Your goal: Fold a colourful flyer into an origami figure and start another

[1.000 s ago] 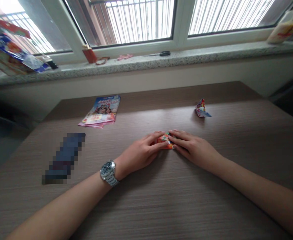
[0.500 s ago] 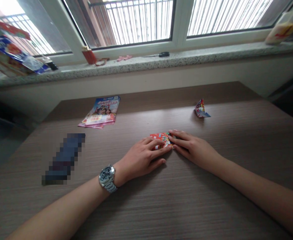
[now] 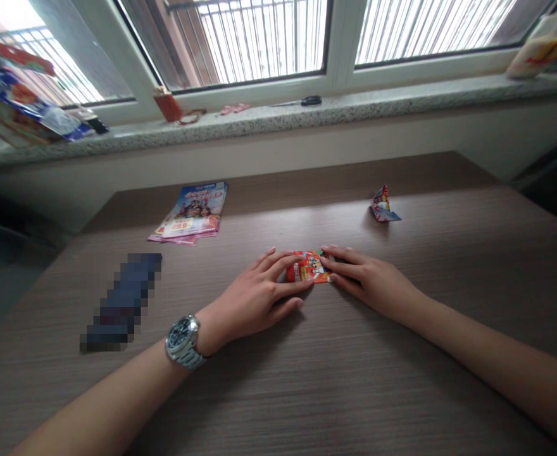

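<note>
A small piece of printed paper (image 3: 311, 268), mostly red with coloured figures, lies flat on the table between my hands. It looks folded, though its edges are partly covered. My left hand (image 3: 259, 291) rests flat with fingers spread, its fingertips over the paper's left side. From the right, my right hand (image 3: 366, 278) lies with outstretched fingers on the paper's right end. Neither hand grips it. Beyond my right hand stands a folded paper piece (image 3: 383, 206) with pointed, upright flaps.
A stack of printed flyers (image 3: 195, 212) lies at the back left of the brown table (image 3: 269, 392). Nearer is a dark pixelated object (image 3: 124, 304). On the stone sill (image 3: 373, 111) are scissors (image 3: 311, 101), a red item (image 3: 167, 104) and several packages.
My left hand has slid left, toward the paper's left end, uncovering more of its red print. My right hand has stayed on the right end.
</note>
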Tool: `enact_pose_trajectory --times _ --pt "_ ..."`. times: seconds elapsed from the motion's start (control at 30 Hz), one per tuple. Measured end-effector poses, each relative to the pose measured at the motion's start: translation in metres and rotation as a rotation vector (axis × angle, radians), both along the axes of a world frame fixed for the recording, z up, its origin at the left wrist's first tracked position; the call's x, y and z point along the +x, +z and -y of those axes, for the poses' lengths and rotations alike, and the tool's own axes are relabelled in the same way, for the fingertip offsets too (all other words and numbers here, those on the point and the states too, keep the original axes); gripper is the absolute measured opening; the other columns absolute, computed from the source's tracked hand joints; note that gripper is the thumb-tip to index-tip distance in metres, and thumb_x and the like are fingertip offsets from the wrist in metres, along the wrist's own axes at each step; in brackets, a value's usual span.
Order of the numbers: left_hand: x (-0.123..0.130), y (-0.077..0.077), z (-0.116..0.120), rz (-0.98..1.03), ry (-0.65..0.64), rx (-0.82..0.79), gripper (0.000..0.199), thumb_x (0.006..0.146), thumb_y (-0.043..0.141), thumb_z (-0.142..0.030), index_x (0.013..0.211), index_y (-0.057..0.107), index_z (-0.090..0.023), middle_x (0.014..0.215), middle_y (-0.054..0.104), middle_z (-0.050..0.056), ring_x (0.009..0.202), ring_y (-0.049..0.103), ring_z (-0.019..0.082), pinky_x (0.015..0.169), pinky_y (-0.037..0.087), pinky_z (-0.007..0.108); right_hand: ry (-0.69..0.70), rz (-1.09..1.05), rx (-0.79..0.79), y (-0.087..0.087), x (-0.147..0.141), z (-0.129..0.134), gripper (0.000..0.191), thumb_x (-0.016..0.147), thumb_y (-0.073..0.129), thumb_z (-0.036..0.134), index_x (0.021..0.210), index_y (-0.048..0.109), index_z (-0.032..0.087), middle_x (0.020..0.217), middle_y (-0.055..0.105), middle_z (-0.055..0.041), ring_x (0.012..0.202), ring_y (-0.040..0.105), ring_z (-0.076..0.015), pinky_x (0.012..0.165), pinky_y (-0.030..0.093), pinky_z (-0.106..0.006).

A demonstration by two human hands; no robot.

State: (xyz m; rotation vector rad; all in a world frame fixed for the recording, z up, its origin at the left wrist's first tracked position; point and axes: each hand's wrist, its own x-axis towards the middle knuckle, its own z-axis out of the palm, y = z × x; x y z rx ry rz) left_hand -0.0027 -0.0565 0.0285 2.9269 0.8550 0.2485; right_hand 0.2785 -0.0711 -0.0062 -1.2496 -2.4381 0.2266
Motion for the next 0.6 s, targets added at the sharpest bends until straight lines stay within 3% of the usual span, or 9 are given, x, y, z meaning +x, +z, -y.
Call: enact_pose_trajectory --times 0.2,0.4,0.6 --pt "-0.016 0.004 0.005 -0.041 0.011 -0.027 0.04 0.106 0.046 -0.033 0.145 0.056 -0.035 0.161 0.041 0.006 0.152 0.033 0.026 0.126 0.026 0.054 0.012 -0.026 0.006 -0.001 0.001 -0.001 0.037 0.104 0.051 0.029 0.137 0.065 0.021 0.151 0.056 -0.0105 0.137 0.056 -0.026 0.116 0.046 -0.046" --pt "-0.025 0.005 0.008 -0.071 0.039 -0.054 0.041 0.107 0.043 -0.032 0.146 0.056 -0.034 0.155 0.049 0.005 0.144 0.045 0.025 0.124 0.03 0.054 0.009 -0.078 0.008 -0.003 0.002 0.0 0.037 0.102 0.054 0.028 0.137 0.065 0.027 0.15 0.058 -0.0081 0.135 0.058 -0.0263 0.114 0.048 -0.049" --pt "-0.029 0.007 0.009 -0.039 0.025 -0.093 0.042 0.107 0.043 -0.028 0.147 0.053 -0.033 0.154 0.052 0.002 0.143 0.048 0.024 0.121 0.036 0.052 -0.001 -0.084 0.021 -0.003 0.002 0.0 0.037 0.102 0.055 0.027 0.137 0.065 0.03 0.149 0.058 -0.0059 0.135 0.058 -0.026 0.113 0.049 -0.049"
